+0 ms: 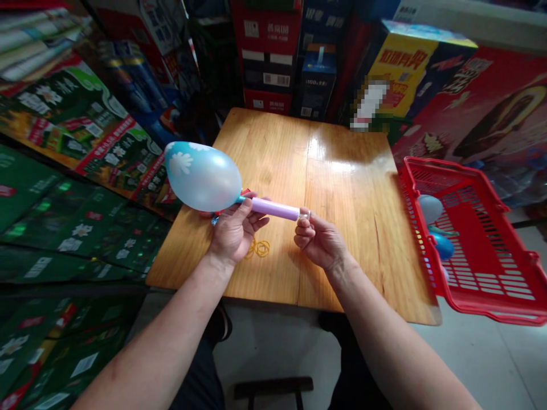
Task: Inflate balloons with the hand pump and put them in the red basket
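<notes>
We're at the wooden table (342, 171), a red plastic basket (427, 168) of balloons (431, 208) beside it. Our left hand (231, 233) clamps the purple hand pump (276, 208), our right hand (320, 242) pinching its far end. The blue balloon (203, 176) sits plump on the nozzle, not yet tied; rubber bands (257, 248) lie below.

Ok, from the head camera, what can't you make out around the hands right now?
Head view:
- Red and blue item: mostly hidden by the left hand and the balloon.
- End of the purple pump: too small, partly covered by the right hand.
- Balloons in the red basket: partly hidden by its wall.
- Pixelated patch: blurred, unreadable.
</notes>
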`<action>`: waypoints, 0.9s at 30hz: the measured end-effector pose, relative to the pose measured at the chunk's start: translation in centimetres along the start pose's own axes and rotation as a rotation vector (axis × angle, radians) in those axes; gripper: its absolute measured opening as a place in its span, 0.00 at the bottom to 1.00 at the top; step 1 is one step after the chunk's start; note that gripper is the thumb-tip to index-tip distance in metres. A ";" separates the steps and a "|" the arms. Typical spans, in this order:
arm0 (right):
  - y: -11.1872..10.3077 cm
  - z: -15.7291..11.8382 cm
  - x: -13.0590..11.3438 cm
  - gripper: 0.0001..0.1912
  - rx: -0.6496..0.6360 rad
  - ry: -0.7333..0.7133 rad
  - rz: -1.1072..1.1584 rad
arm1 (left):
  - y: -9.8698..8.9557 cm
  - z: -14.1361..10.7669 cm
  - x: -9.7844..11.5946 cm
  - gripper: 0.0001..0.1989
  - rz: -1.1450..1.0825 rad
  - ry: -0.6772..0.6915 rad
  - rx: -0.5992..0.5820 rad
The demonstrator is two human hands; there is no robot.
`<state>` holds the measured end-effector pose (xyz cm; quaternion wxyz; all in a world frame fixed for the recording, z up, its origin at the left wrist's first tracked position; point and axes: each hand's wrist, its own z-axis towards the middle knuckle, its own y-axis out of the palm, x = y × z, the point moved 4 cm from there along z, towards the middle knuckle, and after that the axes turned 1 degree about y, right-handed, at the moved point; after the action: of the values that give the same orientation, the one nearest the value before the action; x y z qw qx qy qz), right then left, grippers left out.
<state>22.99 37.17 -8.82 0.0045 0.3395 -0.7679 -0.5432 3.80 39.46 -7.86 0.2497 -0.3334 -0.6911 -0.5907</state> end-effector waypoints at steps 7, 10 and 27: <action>-0.1 0.2 -0.6 0.12 0.049 -0.036 -0.121 | -0.3 0.6 -0.1 0.13 -0.026 -0.026 0.056; -0.6 0.5 -0.4 0.17 0.102 -0.097 -0.303 | -0.3 0.5 -0.2 0.14 -0.002 -0.024 0.062; -1.8 -0.6 -3.3 0.15 0.480 -0.549 -1.061 | -3.6 2.8 4.1 0.04 -0.087 0.086 0.148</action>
<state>26.63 38.11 -8.89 -0.5376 0.5134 -0.5691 -0.3516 -1.50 42.57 -7.69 0.2772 -0.2578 -0.7354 -0.5621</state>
